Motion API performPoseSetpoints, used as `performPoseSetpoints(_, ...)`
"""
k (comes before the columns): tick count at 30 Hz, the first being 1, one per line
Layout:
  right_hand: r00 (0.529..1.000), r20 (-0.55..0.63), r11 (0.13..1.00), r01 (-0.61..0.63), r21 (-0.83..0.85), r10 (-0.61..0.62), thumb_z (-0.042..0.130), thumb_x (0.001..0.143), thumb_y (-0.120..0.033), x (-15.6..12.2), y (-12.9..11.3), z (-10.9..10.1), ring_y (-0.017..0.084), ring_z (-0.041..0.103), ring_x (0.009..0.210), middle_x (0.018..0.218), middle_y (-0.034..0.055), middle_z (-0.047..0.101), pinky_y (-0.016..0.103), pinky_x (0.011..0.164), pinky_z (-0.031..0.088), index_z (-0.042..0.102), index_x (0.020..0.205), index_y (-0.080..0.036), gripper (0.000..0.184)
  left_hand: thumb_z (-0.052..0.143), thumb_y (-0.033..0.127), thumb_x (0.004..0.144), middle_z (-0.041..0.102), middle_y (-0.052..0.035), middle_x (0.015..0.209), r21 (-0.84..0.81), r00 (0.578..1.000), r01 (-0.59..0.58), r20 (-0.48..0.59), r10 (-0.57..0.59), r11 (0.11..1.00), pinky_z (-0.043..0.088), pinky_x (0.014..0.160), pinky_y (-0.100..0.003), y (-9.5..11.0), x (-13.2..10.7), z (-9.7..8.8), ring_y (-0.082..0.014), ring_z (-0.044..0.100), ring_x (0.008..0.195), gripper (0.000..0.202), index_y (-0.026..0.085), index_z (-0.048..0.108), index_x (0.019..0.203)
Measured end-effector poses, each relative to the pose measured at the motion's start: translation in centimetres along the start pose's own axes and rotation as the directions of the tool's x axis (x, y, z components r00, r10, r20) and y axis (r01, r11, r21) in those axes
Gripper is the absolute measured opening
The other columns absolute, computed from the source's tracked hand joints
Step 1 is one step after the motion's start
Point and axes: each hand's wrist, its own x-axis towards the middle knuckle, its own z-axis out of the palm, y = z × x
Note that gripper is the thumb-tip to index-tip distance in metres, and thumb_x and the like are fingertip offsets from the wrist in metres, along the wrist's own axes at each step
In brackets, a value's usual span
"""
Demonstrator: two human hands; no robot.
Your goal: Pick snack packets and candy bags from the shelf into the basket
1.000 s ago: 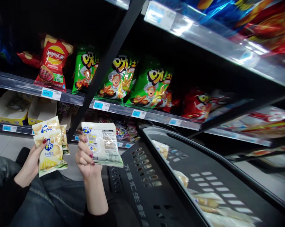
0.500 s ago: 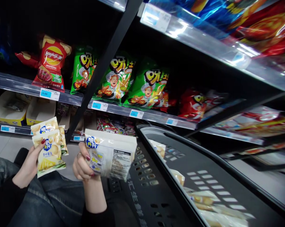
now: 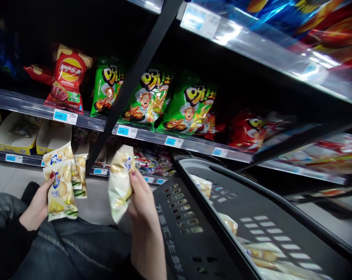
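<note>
The left hand (image 3: 35,208) clenches a fanned stack of snack packets (image 3: 59,186), thumb on top. The right hand (image 3: 142,200) grasps one more packet (image 3: 119,182) edge-on, its fingers pinched. A black basket (image 3: 190,233) sits just right of them. I'd say the slick stack could slide apart and drop, since little more than the thumb seems to pin it.

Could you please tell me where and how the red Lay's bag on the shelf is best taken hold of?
Pinch the red Lay's bag by its flat top seam, coming from the front: it stands upright at the shelf edge, and its puffed body would likely crush.
</note>
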Motion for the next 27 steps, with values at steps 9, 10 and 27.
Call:
performPoseSetpoints(9, 0.97, -0.149, 0.647, 0.011, -0.762, -0.191, 0.046, 0.078, -0.042, -0.8, -0.7, 0.3, 0.018, 0.055, 0.063, 0.071, 0.0039, 0.061, 0.027, 0.056, 0.039, 0.047, 0.08, -0.019, 0.023, 0.049, 0.013, 0.077, 0.074, -0.0076, 0.081, -0.022, 0.998, -0.02, -0.052, 0.019, 1.0, 0.054, 0.079, -0.038, 0.0, -0.6, -0.3, -0.0274, 0.067, 0.086, 0.034, 0.015, 0.058, 0.11)
performPoseSetpoints(10, 0.98, -0.1, 0.638, 0.035, -0.769, -0.174, 0.045, 0.079, -0.041, -0.9, -0.5, 1.0, 0.019, 0.056, 0.064, 0.073, 0.0045, 0.062, 0.027, 0.057, 0.039, 0.046, 0.081, -0.02, 0.021, 0.05, 0.013, 0.076, 0.074, -0.0076, 0.081, -0.018, 0.999, -0.022, -0.048, 0.021, 1.0, 0.054, 0.079, -0.038, -0.1, -0.5, -0.4, -0.0275, 0.067, 0.085, 0.034, 0.015, 0.058, 0.109)
performPoseSetpoints(27, 0.964, 0.025, 0.574, 0.178, -0.799, -0.265, 0.036, 0.086, -0.034, -1.6, 2.1, 5.3, 0.02, 0.053, 0.074, 0.085, 0.008, 0.057, 0.03, 0.065, 0.038, 0.046, 0.086, -0.019, 0.017, 0.056, 0.017, 0.074, 0.074, -0.0086, 0.076, 0.056, 0.999, 0.038, 0.018, -0.039, 0.998, 0.056, 0.072, -0.036, 0.0, -0.4, -0.6, -0.0263, 0.069, 0.077, 0.027, 0.013, 0.062, 0.1)
